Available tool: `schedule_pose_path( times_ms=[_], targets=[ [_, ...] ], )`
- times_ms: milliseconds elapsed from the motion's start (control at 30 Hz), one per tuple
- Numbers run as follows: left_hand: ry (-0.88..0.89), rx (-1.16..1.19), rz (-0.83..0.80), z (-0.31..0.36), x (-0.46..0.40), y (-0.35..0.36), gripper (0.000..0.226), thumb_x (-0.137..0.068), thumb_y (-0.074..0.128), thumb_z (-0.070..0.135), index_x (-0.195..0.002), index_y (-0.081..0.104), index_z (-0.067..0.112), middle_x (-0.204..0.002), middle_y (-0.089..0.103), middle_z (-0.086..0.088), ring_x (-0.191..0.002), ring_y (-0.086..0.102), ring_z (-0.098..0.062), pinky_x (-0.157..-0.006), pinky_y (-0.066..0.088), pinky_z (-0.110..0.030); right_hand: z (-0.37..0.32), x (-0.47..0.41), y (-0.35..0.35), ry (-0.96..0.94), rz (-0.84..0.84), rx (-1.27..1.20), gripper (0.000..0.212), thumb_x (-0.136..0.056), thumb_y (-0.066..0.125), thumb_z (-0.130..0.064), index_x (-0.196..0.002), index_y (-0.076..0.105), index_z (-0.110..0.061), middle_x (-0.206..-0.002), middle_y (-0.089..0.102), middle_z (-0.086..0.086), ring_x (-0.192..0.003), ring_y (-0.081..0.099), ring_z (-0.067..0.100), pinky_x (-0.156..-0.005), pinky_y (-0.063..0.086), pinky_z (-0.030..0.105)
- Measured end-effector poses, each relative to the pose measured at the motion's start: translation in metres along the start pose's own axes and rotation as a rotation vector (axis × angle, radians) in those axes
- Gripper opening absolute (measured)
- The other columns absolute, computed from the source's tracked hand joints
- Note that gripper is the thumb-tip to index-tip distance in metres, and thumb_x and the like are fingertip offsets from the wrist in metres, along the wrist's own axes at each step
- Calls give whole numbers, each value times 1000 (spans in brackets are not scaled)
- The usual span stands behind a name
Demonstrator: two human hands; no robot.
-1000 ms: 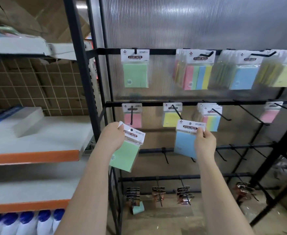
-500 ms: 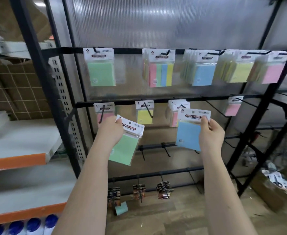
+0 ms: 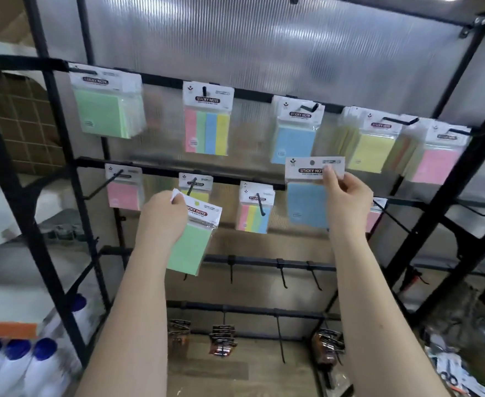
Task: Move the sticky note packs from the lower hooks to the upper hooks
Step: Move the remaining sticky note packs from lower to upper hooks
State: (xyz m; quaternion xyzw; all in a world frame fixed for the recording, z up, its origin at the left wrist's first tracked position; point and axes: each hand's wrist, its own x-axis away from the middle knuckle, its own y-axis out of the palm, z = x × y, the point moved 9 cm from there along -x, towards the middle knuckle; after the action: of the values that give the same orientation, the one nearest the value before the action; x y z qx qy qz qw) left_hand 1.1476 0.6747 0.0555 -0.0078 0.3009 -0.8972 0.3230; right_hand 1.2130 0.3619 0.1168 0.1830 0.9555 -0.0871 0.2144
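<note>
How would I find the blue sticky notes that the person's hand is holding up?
Find the black metal display rack with hooks. Just below its top row, under a hanging blue pack, the right hand pinches a blue sticky note pack by its white card header. It hangs on no hook, unlike its neighbours, and the left hand holds a green pack.

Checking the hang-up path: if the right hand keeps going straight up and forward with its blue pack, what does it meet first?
Probably the blue pack already on the upper hook, just above the held blue pack in the right hand; depth is unclear.
</note>
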Motion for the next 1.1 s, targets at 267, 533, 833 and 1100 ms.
schedule_pose_path(
  times_ms=[267, 533, 833, 1100],
  targets=[
    [12, 38, 46, 20, 1, 16, 31, -99, 33, 21, -72, 41, 8, -66, 42, -4, -56, 36, -19, -49, 25, -29, -29, -49, 20, -41, -84, -134, 31, -93, 56, -40, -66, 58, -24, -61, 54, -13, -59, 43, 4, -57, 33, 19],
    [66, 52, 38, 30, -25, 19, 38, -98, 36, 18, -61, 26, 15, -61, 32, 0, -53, 28, -17, -49, 20, -30, -42, -72, 36, 1, -1, -312, 38, -93, 58, -30, -57, 49, -21, -50, 54, -19, -43, 39, -7, -49, 30, 8],
    [111, 30, 34, 35, -48, 21, 38, -97, 35, 16, -61, 27, 15, -59, 31, 0, -53, 28, -17, -49, 19, -30, -32, -79, 39, 33, 127, -332, 25, -85, 60, -26, -66, 57, -10, -59, 58, -6, -51, 33, 4, -51, 29, 18],
    [128, 27, 32, 38, -60, 27, 34, -96, 35, 16, -64, 26, 12, -61, 31, -2, -54, 27, -18, -50, 19, -31, -16, -83, 48, 91, 120, -306, 24, -84, 60, -27, -68, 59, -10, -55, 50, -6, -57, 32, 12, -56, 27, 25]
  ],
)
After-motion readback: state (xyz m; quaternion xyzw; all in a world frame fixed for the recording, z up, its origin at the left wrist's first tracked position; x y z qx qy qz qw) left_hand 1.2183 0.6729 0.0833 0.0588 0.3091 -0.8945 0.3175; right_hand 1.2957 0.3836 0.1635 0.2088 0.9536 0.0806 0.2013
